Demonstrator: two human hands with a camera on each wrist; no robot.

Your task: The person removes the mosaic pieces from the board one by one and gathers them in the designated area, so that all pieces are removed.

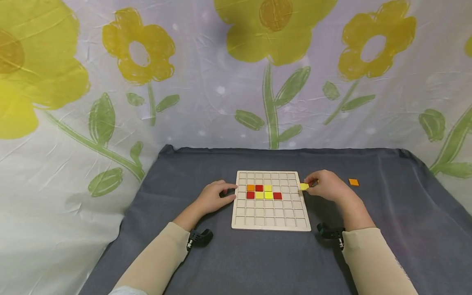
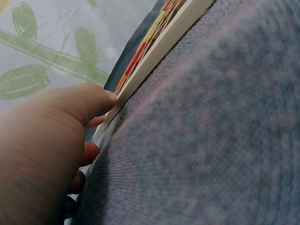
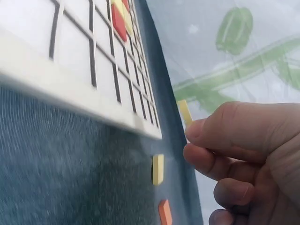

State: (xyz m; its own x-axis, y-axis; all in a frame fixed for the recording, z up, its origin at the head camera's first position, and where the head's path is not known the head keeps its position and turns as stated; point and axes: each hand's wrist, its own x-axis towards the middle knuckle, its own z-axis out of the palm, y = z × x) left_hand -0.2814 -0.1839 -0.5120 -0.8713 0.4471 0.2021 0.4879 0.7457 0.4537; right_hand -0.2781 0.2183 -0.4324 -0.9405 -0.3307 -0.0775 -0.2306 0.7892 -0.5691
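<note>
A pale wooden grid board point(image 1: 271, 222) lies flat on the cloth, with several red, yellow and orange square tiles in two neighbouring rows of its cells. At the board's right edge, my right hand point(image 1: 329, 186) pinches a yellow tile point(image 3: 185, 112) between thumb and index finger. The held tile point(image 1: 304, 186) overlaps the board's upper right rim in the head view. My left hand point(image 1: 214, 197) rests at the board's left edge, thumb and fingertips against its side, fingers loosely extended. The left wrist view shows the thumb point(image 2: 101, 101) right at the wooden rim.
To the right of the board, an orange tile point(image 1: 353, 182) lies on the dark grey cloth point(image 1: 236, 262). Another yellow tile point(image 3: 158, 169) lies near it, mostly hidden behind the right hand in the head view. A flower-printed curtain point(image 1: 206, 102) hangs behind the table.
</note>
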